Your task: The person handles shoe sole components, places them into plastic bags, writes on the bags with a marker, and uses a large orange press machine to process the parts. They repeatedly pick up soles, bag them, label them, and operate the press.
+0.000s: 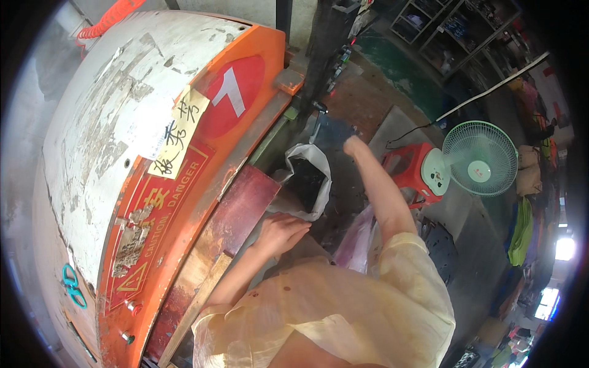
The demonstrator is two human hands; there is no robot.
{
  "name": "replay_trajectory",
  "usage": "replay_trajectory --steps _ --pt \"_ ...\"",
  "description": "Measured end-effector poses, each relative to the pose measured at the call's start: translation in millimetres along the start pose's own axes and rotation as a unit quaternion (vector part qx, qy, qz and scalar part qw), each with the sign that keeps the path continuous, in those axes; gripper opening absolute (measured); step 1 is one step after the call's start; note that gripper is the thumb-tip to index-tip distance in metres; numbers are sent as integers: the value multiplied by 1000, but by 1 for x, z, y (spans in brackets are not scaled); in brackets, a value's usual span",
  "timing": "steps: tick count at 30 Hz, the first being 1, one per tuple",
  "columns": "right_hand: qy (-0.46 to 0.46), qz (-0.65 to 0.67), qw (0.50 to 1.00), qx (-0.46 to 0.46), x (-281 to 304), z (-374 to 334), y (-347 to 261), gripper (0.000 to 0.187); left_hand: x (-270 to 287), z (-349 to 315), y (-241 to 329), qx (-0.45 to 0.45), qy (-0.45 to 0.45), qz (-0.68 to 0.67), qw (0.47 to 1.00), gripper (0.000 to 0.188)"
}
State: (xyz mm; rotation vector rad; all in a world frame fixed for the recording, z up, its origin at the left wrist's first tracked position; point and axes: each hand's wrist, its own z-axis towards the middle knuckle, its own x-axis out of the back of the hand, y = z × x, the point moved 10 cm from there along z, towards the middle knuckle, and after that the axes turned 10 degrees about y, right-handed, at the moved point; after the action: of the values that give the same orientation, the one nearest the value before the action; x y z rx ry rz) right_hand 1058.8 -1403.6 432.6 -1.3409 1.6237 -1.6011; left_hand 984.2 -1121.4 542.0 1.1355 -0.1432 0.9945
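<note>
A white sack (pixel 317 156) stands with its mouth folded open, and dark material (pixel 305 178) shows inside. My left hand (pixel 283 234) is at the sack's near rim, its fingers curled and pressed together; whatever they may hold is hidden. Past the sack, my right arm reaches forward. The right hand (pixel 353 145) is closed at the edge of a dark blue, flat, limp piece (pixel 334 131), which looks like cloth or thin sheet. The far end of that piece lies near a dark-headed tool with a metal shaft (pixel 316 126).
A large orange and white machine (pixel 184 153) fills the left, a reddish ledge (pixel 239 205) along its edge. To the right are a red stool (pixel 410 168) and a green fan (pixel 480 159). Pink plastic (pixel 356 242) hangs by my body. Shelving (pixel 457 34) stands far right.
</note>
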Motion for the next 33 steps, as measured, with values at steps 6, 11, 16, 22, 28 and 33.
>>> replay_trajectory --steps 6,11,16,22,28,33 --pt "-52 549 833 -37 -17 -28 -47 38 6 7 -10 31 -2 2 1000 13" --pt "119 -100 987 50 29 6 -54 27 -1 38 -4 -7 11 11 1000 14" --pt "-62 271 958 -68 -31 -44 -31 22 -8 56 -6 -16 12 -20 1000 14" --pt "103 32 979 172 -2 -48 -61 18 9 80 -27 3 167 -4 986 20" --pt "269 -137 916 265 9 -54 -63 20 -3 159 -29 -103 292 4 951 43" --pt "318 -140 907 238 2 -29 -48 20 -25 203 -27 -190 274 15 943 25"
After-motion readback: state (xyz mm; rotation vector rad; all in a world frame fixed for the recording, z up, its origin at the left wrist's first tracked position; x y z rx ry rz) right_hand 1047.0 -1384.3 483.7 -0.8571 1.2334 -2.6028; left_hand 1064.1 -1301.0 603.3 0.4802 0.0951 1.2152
